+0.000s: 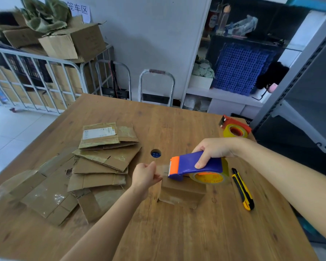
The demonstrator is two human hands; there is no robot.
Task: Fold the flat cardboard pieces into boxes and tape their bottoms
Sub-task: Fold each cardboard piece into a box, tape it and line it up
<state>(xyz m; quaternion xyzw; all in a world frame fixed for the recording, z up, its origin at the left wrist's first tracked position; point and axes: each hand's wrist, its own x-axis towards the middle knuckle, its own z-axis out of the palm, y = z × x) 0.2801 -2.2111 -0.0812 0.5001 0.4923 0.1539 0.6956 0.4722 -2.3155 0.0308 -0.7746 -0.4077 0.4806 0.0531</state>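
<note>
A small folded cardboard box (181, 193) stands on the wooden table (177, 232) near its middle. My right hand (213, 150) grips the blue and orange tape dispenser (198, 165), held just above the box's top. A short strip of clear tape (163, 169) runs out from the orange blade end. My left hand (145, 176) pinches the free end of that tape, left of the box. A pile of flat cardboard pieces (102, 161) lies on the table to the left.
A yellow and black utility knife (242, 188) lies right of the box. A second dispenser, red with yellow tape (234, 129), sits at the table's far right corner. A round hole (155, 153) is in the tabletop. Metal cage carts (36, 80) with cartons stand behind.
</note>
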